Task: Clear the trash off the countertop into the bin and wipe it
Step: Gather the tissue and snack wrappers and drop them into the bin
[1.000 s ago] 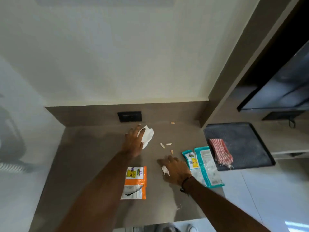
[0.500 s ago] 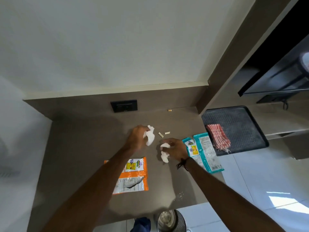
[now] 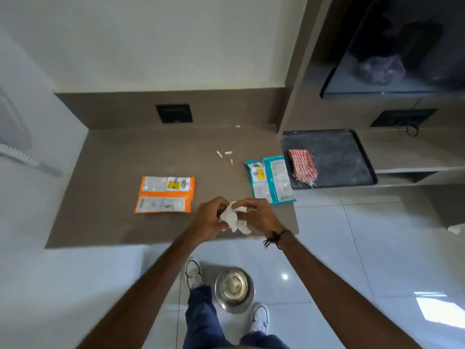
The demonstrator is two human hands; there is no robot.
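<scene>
Crumpled white tissues point(image 3: 232, 217) are held between my left hand point(image 3: 207, 220) and my right hand point(image 3: 261, 215), above the front edge of the brown countertop point(image 3: 113, 197). An orange wrapper point(image 3: 164, 193) lies flat on the counter to the left of my hands. A teal wrapper point(image 3: 271, 180) lies at the counter's right edge. A few small beige scraps point(image 3: 224, 154) sit further back, and one more scrap point(image 3: 237, 126) lies by the back wall. A round metal bin point(image 3: 234, 289) with a shut lid stands on the floor between my feet.
A dark tray point(image 3: 337, 157) on a lower shelf to the right carries a red checked cloth point(image 3: 302, 165). A black socket plate point(image 3: 174, 113) is set in the backsplash. White tiled floor point(image 3: 352, 248) lies below the counter's front edge.
Both hands picked up tissues from the counter, drew back toward the front edge and came together. The view tilted down, bringing the bin and my feet into sight.
</scene>
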